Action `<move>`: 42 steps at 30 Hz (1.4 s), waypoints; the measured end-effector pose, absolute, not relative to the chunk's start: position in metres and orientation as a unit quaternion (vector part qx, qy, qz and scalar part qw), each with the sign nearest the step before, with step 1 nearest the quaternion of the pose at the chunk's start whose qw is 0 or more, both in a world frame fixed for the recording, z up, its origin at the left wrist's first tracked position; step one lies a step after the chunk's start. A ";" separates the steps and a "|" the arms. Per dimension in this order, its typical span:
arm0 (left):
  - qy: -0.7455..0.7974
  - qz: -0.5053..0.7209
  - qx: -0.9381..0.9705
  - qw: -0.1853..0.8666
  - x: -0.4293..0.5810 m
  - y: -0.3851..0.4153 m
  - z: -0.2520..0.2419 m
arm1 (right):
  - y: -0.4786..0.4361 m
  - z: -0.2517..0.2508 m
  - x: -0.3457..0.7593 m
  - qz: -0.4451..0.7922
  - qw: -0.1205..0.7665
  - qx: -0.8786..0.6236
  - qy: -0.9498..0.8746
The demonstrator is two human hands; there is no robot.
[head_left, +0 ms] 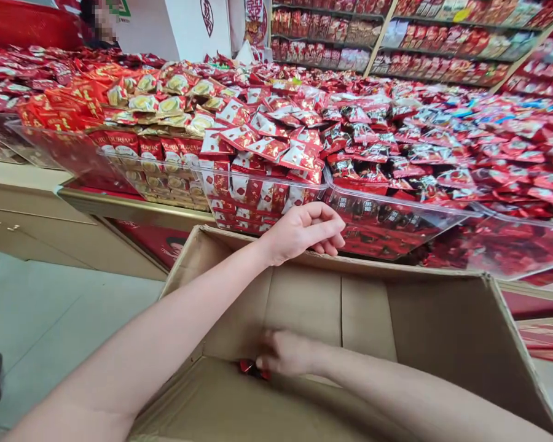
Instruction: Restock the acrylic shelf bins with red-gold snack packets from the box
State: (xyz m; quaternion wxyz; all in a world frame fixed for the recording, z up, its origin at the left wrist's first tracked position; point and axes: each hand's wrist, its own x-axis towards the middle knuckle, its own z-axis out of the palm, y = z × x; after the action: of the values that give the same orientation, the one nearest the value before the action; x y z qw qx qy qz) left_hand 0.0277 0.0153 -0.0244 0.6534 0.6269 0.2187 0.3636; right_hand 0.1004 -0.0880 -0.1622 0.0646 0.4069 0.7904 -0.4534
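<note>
My left hand (306, 230) lies over the far rim of an open cardboard box (451, 273), its fingers loosely curled and nothing visible in them. Behind it stands a clear bin (276, 178) heaped with red and white snack packets (262, 138). Down inside the box, my right hand (288, 353) is blurred by motion, with its fingers closed at a small red and dark wrapped packet (247, 367). That packet is near the box's left inner corner and partly hidden by the fingers.
More clear bins hold gold and red durian packets (166, 156) on the left and dark red packets (364, 159) on the right. Stocked shelves (332, 37) fill the back wall. Beige drawers (32, 215) stand at left; a person (102, 24) is in the background.
</note>
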 end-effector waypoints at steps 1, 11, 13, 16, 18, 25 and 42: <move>0.218 0.362 0.628 0.654 0.028 0.015 -0.024 | -0.092 -0.172 0.097 -0.464 0.067 0.407 0.784; 0.252 0.344 0.617 0.662 0.023 0.013 -0.020 | -0.104 -0.164 0.079 -0.389 0.136 0.424 0.806; 0.266 0.337 0.620 0.657 0.022 0.013 -0.018 | -0.099 -0.146 0.089 -0.384 0.122 0.408 0.819; 0.264 0.334 0.632 0.648 0.020 0.012 -0.017 | -0.090 -0.101 0.118 -0.382 -0.005 0.423 0.822; 0.253 0.329 0.641 0.646 0.019 0.012 -0.016 | -0.084 -0.068 0.142 -0.386 -0.129 0.448 0.796; 0.248 0.283 0.774 0.509 0.027 -0.003 -0.008 | -0.075 -0.027 0.193 -0.436 -0.378 0.506 0.641; 0.315 0.430 0.551 0.642 0.037 -0.043 -0.015 | -0.083 -0.027 0.181 -0.477 -0.477 0.442 0.591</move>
State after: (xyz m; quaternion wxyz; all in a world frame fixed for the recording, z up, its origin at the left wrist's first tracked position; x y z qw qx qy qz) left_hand 0.0375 -0.0434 -0.0154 0.6423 0.5509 0.3148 0.4299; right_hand 0.1809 -0.0826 -0.0267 -0.4766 0.4421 0.5913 -0.4772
